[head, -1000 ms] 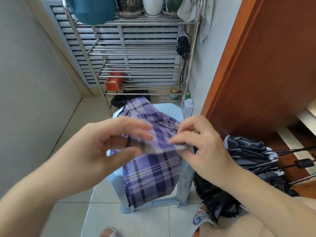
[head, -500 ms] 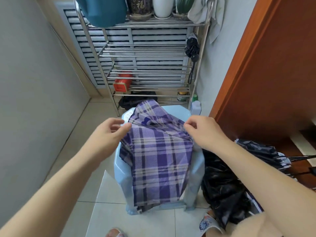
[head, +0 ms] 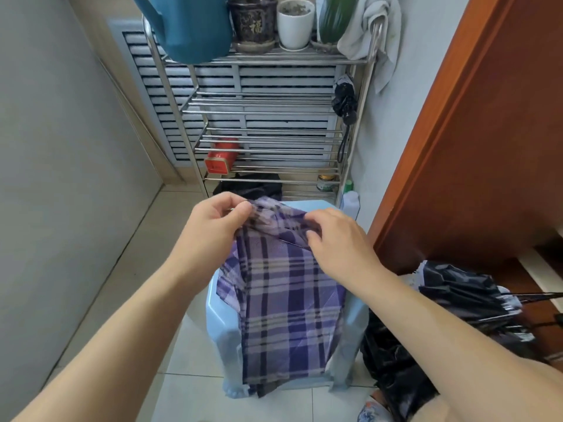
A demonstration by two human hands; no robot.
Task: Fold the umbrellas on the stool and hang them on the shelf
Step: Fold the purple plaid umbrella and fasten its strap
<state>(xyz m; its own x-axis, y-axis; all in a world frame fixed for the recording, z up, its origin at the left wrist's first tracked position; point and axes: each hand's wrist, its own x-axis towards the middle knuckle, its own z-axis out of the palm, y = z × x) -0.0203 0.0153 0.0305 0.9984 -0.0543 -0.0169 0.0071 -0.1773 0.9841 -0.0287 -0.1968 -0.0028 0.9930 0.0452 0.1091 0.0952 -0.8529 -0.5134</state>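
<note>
The purple umbrella point(head: 283, 300) lies draped over the stool point(head: 347, 339) — both hands pinch its far end. Left hand point(head: 213, 226) and right hand point(head: 338, 239) fingers squeeze the cloth. Behind the stool stands the shelf point(head: 274, 95).

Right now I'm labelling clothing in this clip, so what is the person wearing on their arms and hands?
Nothing shows on them. The left hand and right hand are bare, without gloves, and I see no rings. Both forearms are uncovered as far as the frame's edge: no sleeve, watch or bracelet in view.
</note>
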